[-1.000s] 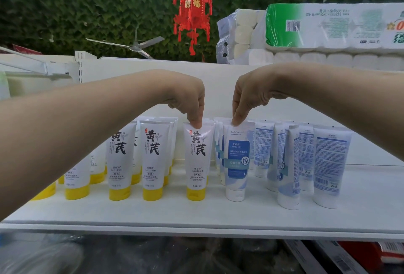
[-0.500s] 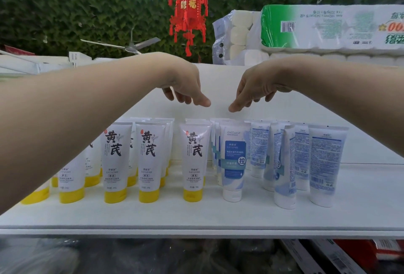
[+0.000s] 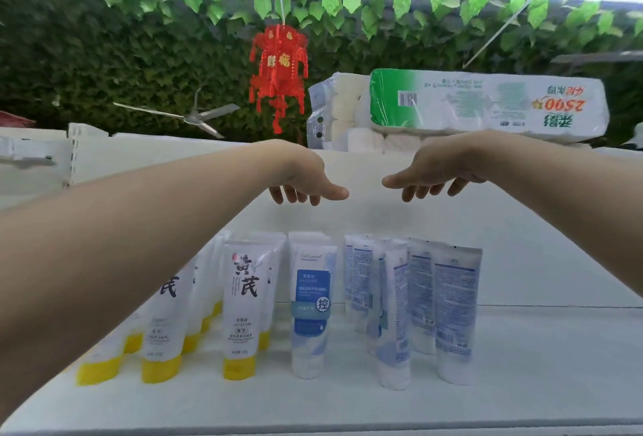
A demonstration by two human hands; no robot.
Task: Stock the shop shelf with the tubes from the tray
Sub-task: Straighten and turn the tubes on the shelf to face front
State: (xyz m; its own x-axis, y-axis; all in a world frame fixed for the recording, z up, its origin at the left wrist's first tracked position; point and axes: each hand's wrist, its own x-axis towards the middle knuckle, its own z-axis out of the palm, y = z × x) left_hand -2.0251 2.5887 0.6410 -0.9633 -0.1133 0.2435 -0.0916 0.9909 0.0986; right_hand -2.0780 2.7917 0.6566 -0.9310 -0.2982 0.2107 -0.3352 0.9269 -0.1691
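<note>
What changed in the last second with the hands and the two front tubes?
Both hands let go and rose. The left hand had pinched the top of the yellow-capped tube, the right hand that of the blue-labelled tube; now both hover open above them, touching nothing. The two tubes stayed upright on the shelf, side by side.

Left hand (image 3: 306, 181) and right hand (image 3: 435, 174) have let go and lifted above the tubes (image 3: 313, 303).

Glossy plastic tubes (image 3: 243, 303); smooth matt white shelf (image 3: 542, 366).
</note>
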